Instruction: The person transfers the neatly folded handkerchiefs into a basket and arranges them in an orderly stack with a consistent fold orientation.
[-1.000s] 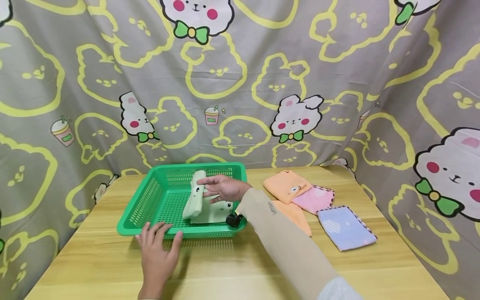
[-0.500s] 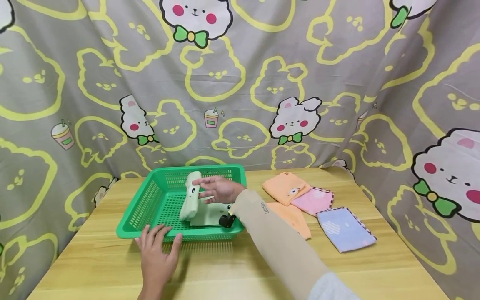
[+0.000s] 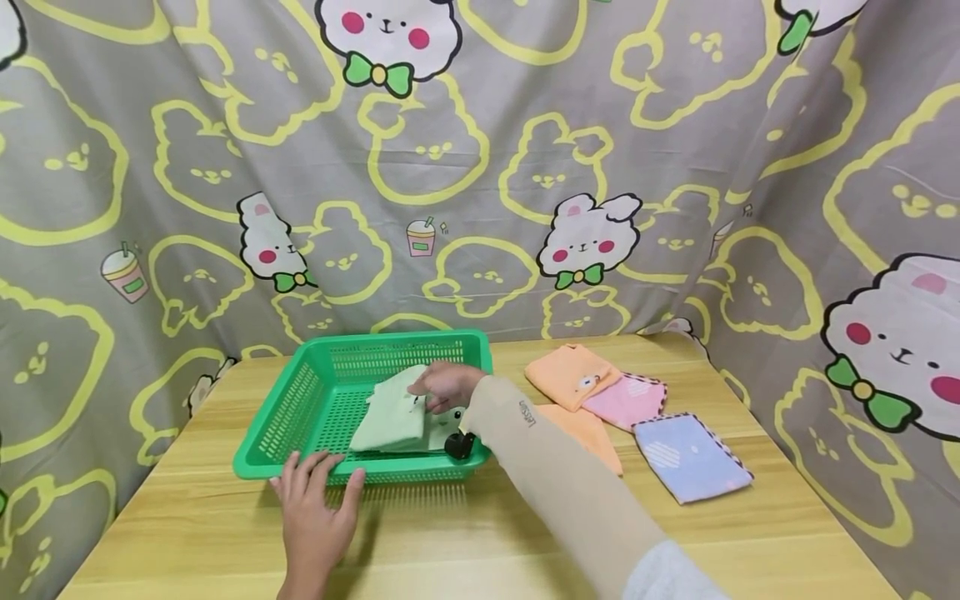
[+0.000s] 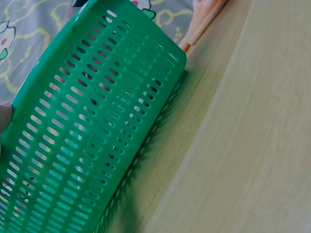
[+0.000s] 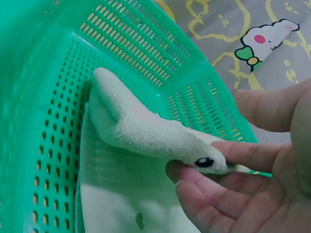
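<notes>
A green slotted basket (image 3: 300, 400) (image 4: 87, 136) (image 5: 43, 73) stands on the wooden table (image 3: 480, 533). Inside it lies a pale green towel (image 3: 390, 417) (image 5: 131, 131) with a small bear face. My right hand (image 3: 442, 385) (image 5: 228, 165) reaches into the basket and pinches a folded edge of that towel between thumb and fingers, low over the rest of the cloth. My left hand (image 3: 315, 500) lies with spread fingers on the table, its fingertips against the basket's near wall; only a fingertip shows in the left wrist view.
To the right of the basket lie several folded towels: an orange one (image 3: 570, 375), a pink one (image 3: 626, 398), a blue one (image 3: 690, 457) and another orange one (image 3: 588, 433). A cartoon-printed grey curtain (image 3: 480, 167) closes off the back and sides.
My right hand has lowered the lifted part of the green towel from upright down onto the cloth in the basket. The left hand has stayed put.
</notes>
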Demonstrator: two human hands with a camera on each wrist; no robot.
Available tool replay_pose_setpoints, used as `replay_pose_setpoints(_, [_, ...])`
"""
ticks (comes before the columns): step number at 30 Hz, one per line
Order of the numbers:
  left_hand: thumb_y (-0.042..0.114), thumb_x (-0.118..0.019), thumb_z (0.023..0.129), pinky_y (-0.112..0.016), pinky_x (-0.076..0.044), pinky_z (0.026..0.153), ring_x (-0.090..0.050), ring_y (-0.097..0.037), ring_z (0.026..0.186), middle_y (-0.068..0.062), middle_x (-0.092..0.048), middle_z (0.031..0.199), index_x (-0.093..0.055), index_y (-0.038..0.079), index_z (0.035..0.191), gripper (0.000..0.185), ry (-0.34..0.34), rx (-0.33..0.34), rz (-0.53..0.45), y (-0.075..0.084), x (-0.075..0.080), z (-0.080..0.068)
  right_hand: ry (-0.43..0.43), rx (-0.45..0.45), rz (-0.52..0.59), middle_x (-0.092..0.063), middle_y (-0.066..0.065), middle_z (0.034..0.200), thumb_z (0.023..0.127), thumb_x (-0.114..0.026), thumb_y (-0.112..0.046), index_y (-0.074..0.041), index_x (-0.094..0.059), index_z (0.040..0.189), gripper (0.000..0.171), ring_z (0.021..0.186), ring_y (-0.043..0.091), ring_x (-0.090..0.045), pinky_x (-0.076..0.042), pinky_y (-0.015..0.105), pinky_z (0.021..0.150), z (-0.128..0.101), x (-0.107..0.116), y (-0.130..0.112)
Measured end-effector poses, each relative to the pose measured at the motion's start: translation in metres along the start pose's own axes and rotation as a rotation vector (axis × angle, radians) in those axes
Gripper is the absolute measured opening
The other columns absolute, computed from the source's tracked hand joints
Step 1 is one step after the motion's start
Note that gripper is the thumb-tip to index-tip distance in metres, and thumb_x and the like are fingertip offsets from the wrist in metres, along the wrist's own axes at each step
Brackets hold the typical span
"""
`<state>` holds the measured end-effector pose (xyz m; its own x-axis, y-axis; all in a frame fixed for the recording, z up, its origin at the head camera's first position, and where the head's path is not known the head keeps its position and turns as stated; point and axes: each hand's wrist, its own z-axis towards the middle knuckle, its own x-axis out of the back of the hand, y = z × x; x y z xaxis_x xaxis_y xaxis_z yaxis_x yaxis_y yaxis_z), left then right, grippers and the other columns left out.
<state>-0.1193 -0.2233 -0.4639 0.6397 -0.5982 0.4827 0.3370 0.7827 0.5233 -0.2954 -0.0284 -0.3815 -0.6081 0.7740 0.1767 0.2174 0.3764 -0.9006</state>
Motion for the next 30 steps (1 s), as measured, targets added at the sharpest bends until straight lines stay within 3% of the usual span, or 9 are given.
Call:
replay_pose_setpoints(5, [0.017, -0.074, 0.081, -0.073, 0.0, 0.104, -0.028, -0.057, 0.129, -0.027, -0.056, 0.117, -0.065, -0.004, 0.104, 0.032, 0.006, -0.003, 0.001, -0.0012, 0.0004, 0.0, 0.047, -0.041, -0.043, -0.056, 0.01, 0.104, 0.094, -0.063, -0.016, 0.004, -0.054, 0.127, 0.039, 0.073, 0.019, -0.055, -0.053, 0.038, 0.079, -0.0048, 0.0033, -0.0031])
replay_pose_setpoints(11, [0.018, -0.074, 0.082, -0.074, 0.0, 0.103, -0.028, -0.057, 0.13, -0.027, -0.056, 0.117, -0.065, -0.004, 0.104, 0.032, 0.007, -0.003, -0.001, -0.0007, 0.0011, 0.0004, 0.102, -0.063, -0.114, -0.054, 0.011, 0.103, 0.095, -0.064, -0.017, 0.003, -0.055, 0.119, 0.033, 0.062, 0.018, -0.047, -0.052, 0.035, 0.072, -0.0054, 0.0045, -0.0032])
replay_pose_setpoints(14, [0.018, -0.073, 0.082, -0.074, 0.0, 0.103, -0.028, -0.058, 0.13, -0.027, -0.056, 0.117, -0.065, -0.005, 0.104, 0.032, 0.003, -0.001, 0.0, -0.0002, 0.0012, 0.0003, 0.123, -0.073, -0.192, -0.055, 0.013, 0.116, 0.095, -0.064, -0.024, 0.002, -0.05, 0.13, 0.046, 0.072, 0.021, -0.055, -0.054, 0.035, 0.075, -0.006, 0.0037, -0.0026])
replay_pose_setpoints(16, [0.017, -0.073, 0.082, -0.074, 0.0, 0.103, -0.028, -0.058, 0.13, -0.027, -0.056, 0.117, -0.065, -0.005, 0.104, 0.032, -0.001, 0.0, 0.001, 0.0, 0.0011, 0.0001, 0.128, -0.083, -0.201, -0.052, 0.015, 0.128, 0.095, -0.064, -0.025, 0.002, -0.04, 0.141, 0.06, 0.088, 0.028, -0.061, -0.055, 0.038, 0.08, -0.0071, 0.0032, -0.002])
replay_pose_setpoints(20, [0.017, -0.073, 0.082, -0.074, 0.0, 0.103, -0.028, -0.057, 0.13, -0.027, -0.055, 0.117, -0.065, -0.005, 0.104, 0.032, -0.002, -0.003, -0.001, 0.0004, 0.0005, 0.0007, 0.139, -0.099, -0.17, -0.042, 0.02, 0.141, 0.095, -0.064, -0.026, 0.0, -0.024, 0.151, 0.073, 0.112, 0.041, -0.057, -0.053, 0.043, 0.087, -0.0079, 0.0036, -0.0013])
replay_pose_setpoints(25, [0.017, -0.073, 0.081, -0.074, 0.0, 0.103, -0.028, -0.057, 0.13, -0.027, -0.055, 0.117, -0.065, -0.005, 0.104, 0.032, 0.004, -0.011, -0.001, 0.0, -0.0006, 0.0014, 0.158, -0.097, -0.159, -0.036, 0.023, 0.145, 0.095, -0.063, -0.027, 0.0, -0.022, 0.151, 0.074, 0.116, 0.045, -0.053, -0.052, 0.045, 0.088, -0.0085, 0.0049, -0.0016])
replay_pose_setpoints(30, [0.018, -0.073, 0.081, -0.074, 0.0, 0.104, -0.029, -0.056, 0.13, -0.026, -0.055, 0.117, -0.065, -0.005, 0.103, 0.032, 0.008, -0.013, 0.002, -0.0007, -0.001, 0.0008, 0.211, -0.12, -0.164, -0.047, 0.024, 0.134, 0.095, -0.063, -0.029, -0.001, -0.027, 0.15, 0.072, 0.108, 0.04, -0.059, -0.054, 0.043, 0.083, -0.0069, 0.0037, -0.0013])
